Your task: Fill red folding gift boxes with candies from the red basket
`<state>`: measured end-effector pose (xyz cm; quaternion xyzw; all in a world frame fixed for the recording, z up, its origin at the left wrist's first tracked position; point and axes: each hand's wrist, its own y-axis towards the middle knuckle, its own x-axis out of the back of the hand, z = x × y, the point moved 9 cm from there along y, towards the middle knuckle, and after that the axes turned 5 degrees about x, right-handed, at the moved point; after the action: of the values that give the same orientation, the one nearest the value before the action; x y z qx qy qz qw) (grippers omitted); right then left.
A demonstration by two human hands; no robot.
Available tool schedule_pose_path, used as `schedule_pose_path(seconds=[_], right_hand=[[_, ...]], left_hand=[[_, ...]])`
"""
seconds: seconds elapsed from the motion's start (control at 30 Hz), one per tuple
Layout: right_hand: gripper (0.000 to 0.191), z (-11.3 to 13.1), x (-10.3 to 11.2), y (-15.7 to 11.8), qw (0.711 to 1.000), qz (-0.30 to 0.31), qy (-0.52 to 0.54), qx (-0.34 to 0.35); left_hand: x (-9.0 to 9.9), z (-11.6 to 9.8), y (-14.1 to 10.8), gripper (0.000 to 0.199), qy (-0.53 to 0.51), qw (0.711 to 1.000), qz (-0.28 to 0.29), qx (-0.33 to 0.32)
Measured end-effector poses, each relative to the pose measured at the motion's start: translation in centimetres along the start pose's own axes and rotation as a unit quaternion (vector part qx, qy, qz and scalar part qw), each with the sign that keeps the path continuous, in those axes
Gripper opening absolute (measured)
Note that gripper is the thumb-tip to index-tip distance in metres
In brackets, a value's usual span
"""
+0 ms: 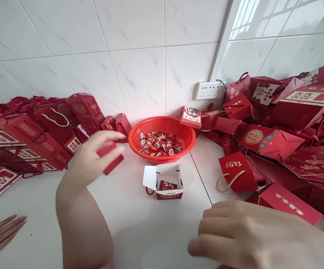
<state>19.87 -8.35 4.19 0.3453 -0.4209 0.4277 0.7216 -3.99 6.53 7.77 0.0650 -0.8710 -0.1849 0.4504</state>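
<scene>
My left hand [100,155] is blurred, its fingers and thumb spread apart in a curve beside a small plain red box [115,164] on the white table. The thumb overlaps part of that box, and no grip on it shows. In front of the basket stands a small open gift box [170,195], white inside, with its flap out to the left and red printed packets in it. My right hand [234,235] is at the lower right, its fingers curled under and their tips hidden. A sliver of red shows below it; what it holds, if anything, is out of sight.
A red plastic basket [162,158] of wrapped sweets stands by the tiled wall. Red gift boxes [13,130] are stacked at left; more boxes and bags [271,140] are heaped at right. A power strip [211,90] hangs on the wall. Another person's hand [1,237] lies at far left.
</scene>
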Motion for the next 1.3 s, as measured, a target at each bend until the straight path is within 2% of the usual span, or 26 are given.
schedule_pose_path(seconds=[0.03, 0.07, 0.1, 0.13, 0.2, 0.3, 0.43, 0.6, 0.73, 0.83, 1.0, 1.1, 1.2, 1.3], right_hand=[[0.014, -0.8, 0.1, -0.1, 0.999, -0.011, -0.011, -0.034], [0.016, -1.4, 0.2, -0.2, 0.998, -0.023, -0.022, -0.062], [0.019, -2.0, 0.3, -0.2, 0.995, -0.034, -0.034, -0.084], [0.022, -2.5, 0.3, -0.1, 0.993, -0.044, -0.047, -0.101], [0.024, -3.5, 0.4, 0.3, 0.988, -0.057, -0.068, -0.126], [0.021, -5.0, 0.4, 0.8, 0.981, -0.068, -0.083, -0.158], [0.023, -6.1, 0.3, 1.0, 0.978, -0.071, -0.086, -0.179], [0.021, -6.3, -0.1, 0.8, 0.978, -0.049, -0.078, -0.186], [0.018, -6.2, -0.2, 0.9, 0.979, -0.032, -0.067, -0.191], [0.014, -6.4, -0.3, 0.9, 0.977, -0.026, -0.064, -0.2], [0.011, -6.5, 0.0, 0.9, 0.977, -0.024, -0.055, -0.202], [0.012, -6.4, 0.4, 1.1, 0.979, -0.03, -0.048, -0.198], [0.016, -6.6, 0.6, 1.1, 0.979, -0.035, -0.037, -0.2], [0.02, -6.8, 0.7, 1.1, 0.979, -0.04, -0.027, -0.2]], left_hand=[[1.5, 2.7, 0.7, 0.039, 0.058, 0.992, -0.095, 0.054], [2.4, 5.4, 1.2, 0.048, 0.128, 0.974, -0.152, 0.108], [2.6, 8.0, 1.7, 0.058, 0.19, 0.954, -0.168, 0.162], [2.3, 10.8, 2.0, 0.066, 0.225, 0.939, -0.14, 0.217], [1.3, 15.7, 2.3, 0.066, 0.186, 0.934, -0.072, 0.297], [1.3, 19.4, 2.1, 0.049, 0.137, 0.931, -0.052, 0.335], [0.5, 20.9, 1.9, 0.032, 0.038, 0.928, -0.065, 0.365], [-2.3, 21.2, 2.7, 0.025, -0.103, 0.915, -0.11, 0.374], [-4.3, 21.5, 3.8, 0.021, -0.162, 0.904, -0.161, 0.361], [-6.2, 21.6, 4.5, 0.021, -0.186, 0.904, -0.173, 0.344], [-11.0, 21.9, 4.1, 0.047, -0.178, 0.905, -0.138, 0.362], [-13.5, 22.4, 3.3, 0.06, -0.156, 0.899, -0.137, 0.385], [-15.0, 23.0, 2.9, 0.075, -0.137, 0.894, -0.148, 0.4], [-15.7, 23.5, 2.8, 0.082, -0.135, 0.89, -0.163, 0.403]])
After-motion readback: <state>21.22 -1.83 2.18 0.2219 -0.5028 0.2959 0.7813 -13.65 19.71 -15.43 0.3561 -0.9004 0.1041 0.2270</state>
